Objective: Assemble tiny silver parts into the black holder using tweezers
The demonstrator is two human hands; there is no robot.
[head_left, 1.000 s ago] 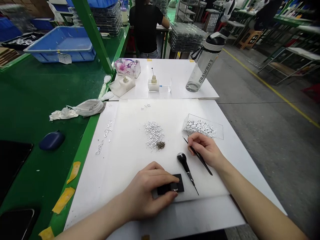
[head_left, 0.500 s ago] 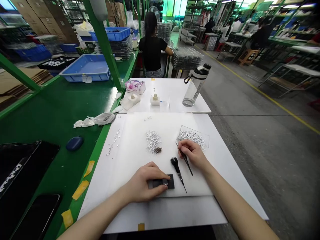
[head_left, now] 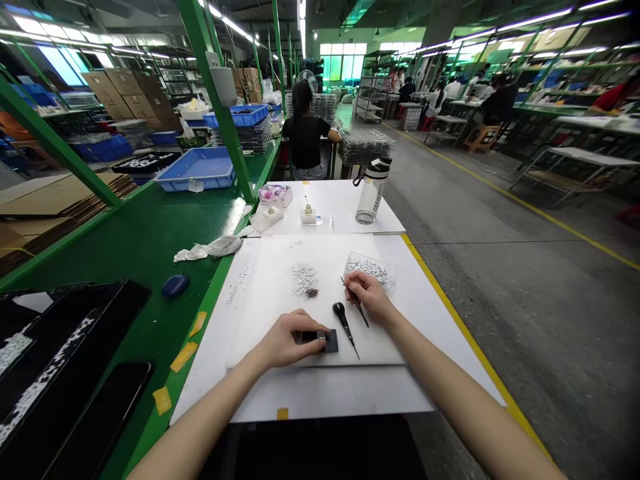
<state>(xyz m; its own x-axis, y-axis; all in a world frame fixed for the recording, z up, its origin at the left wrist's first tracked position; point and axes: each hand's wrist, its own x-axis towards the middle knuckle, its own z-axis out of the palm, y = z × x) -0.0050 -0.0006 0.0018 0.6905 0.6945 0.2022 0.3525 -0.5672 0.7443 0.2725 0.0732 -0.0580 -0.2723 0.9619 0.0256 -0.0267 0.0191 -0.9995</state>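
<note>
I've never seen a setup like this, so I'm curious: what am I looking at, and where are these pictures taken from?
These come from a camera worn on a person's head, looking down at their own bare hands, so there's no machine. The left hand rests on a small black pad on a white board. The right hand holds a slim black pointed tool. Beside them lie a black-handled awl, a heap of silver bits and a clear tray of more.

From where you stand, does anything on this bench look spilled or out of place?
Yes: loose silvery bits lie in a heap and thin trails on the white board, outside the clear tray, and a crumpled plastic bag sits on the green bench.
</note>
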